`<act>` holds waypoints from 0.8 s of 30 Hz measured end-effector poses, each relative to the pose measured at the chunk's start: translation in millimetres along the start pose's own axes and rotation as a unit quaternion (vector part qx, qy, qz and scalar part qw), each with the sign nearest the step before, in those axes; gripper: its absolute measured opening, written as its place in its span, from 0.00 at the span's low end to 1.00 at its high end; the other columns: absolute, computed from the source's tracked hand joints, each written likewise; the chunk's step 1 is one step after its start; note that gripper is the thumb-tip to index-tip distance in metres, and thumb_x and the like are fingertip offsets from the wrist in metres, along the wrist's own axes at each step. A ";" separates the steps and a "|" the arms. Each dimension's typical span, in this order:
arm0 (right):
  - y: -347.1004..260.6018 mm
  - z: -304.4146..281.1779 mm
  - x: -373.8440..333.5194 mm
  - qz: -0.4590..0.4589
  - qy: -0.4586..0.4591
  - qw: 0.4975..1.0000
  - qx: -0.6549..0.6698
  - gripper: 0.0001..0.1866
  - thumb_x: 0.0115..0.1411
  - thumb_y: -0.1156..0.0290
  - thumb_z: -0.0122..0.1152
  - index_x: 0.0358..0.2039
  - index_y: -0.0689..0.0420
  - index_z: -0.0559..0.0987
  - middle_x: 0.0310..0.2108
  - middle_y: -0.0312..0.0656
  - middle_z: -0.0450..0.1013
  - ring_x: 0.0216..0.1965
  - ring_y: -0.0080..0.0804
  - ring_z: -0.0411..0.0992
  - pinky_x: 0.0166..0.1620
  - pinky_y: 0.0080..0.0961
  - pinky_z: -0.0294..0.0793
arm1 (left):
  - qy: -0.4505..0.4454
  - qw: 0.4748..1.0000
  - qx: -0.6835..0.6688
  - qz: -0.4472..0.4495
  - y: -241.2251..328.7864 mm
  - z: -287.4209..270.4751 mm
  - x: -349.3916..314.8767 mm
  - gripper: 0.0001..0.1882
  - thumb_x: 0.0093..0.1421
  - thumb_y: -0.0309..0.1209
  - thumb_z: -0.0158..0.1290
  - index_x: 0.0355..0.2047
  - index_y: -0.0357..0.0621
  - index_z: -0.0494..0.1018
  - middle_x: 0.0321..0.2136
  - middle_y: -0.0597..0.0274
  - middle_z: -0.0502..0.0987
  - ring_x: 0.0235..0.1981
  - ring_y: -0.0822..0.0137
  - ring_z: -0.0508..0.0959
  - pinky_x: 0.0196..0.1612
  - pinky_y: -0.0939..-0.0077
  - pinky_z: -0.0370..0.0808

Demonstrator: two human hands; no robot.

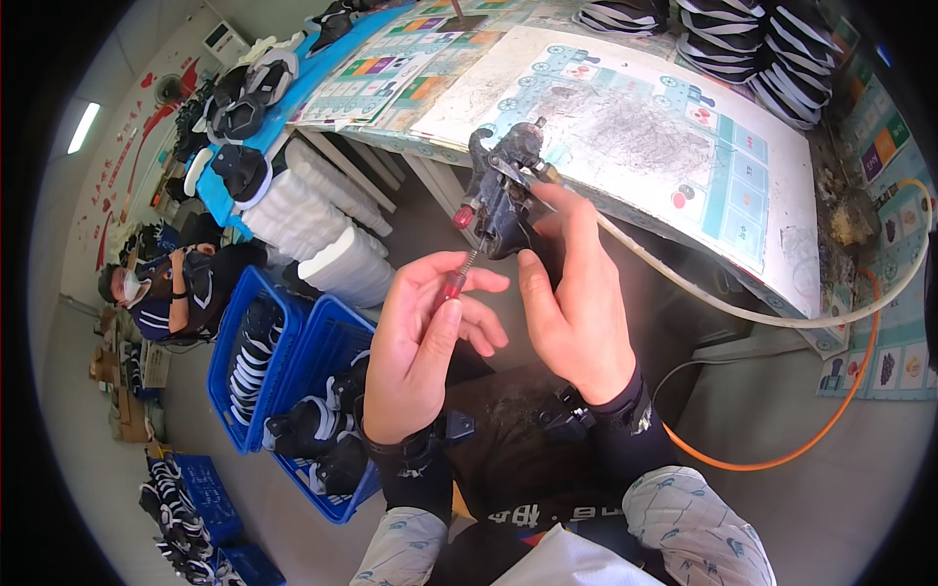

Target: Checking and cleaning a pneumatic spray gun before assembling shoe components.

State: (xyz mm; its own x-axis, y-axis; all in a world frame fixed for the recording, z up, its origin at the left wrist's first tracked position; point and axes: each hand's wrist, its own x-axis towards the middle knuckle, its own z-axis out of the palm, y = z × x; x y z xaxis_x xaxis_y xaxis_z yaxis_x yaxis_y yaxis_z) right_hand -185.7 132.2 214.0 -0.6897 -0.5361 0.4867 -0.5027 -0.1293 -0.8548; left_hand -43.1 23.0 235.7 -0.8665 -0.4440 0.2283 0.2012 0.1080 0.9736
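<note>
My right hand is closed around a dark, stained spray gun, held up off the near edge of the table. Between thumb and fingertips, my left hand pinches a red knob. A thin spring runs from that knob to the rear of the gun. A second red knob sits on the gun's body just above. My right palm and fingers hide part of the gun's handle.
A pale hose curves right from the gun; an orange hose loops below. Printed sheets and a stained board cover the table. Stacked black-and-white shoe parts stand behind. Left are blue baskets, white stacks and a seated person.
</note>
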 end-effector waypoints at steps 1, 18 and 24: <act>2.4 1.0 -0.2 -0.015 0.008 1.000 -0.012 0.27 0.63 0.80 0.57 0.63 0.61 0.67 0.41 0.59 0.75 0.40 0.53 0.76 0.46 0.40 0.76 | -0.001 1.000 0.002 0.001 -0.6 -0.2 0.8 0.18 0.77 0.27 0.42 0.64 0.35 0.59 0.54 0.42 0.76 0.37 0.65 0.83 0.41 0.75 0.79; 7.6 6.7 -6.8 -0.072 0.010 0.995 -0.071 0.28 0.63 0.80 0.58 0.64 0.62 0.67 0.42 0.58 0.74 0.42 0.54 0.76 0.47 0.39 0.76 | 0.079 0.983 0.167 0.019 -8.6 7.6 10.9 0.15 0.77 0.29 0.46 0.59 0.33 0.64 0.46 0.44 0.83 0.33 0.68 0.83 0.34 0.77 0.76; 7.3 6.5 -7.9 -0.047 0.004 0.996 -0.070 0.28 0.63 0.80 0.58 0.64 0.63 0.67 0.43 0.58 0.74 0.43 0.54 0.76 0.48 0.40 0.76 | 0.149 0.971 0.174 0.068 -21.1 10.0 10.2 0.11 0.72 0.26 0.55 0.52 0.33 0.72 0.42 0.53 0.87 0.33 0.71 0.84 0.35 0.78 0.78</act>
State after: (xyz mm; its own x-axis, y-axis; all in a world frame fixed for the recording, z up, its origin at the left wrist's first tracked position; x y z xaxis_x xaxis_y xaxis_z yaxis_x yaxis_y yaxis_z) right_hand -180.5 130.1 202.7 -0.6400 -0.5195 0.5661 -0.6331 -0.0610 -0.7717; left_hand -60.8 25.1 217.4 -0.6613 -0.6372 0.3958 0.0929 0.4540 0.8861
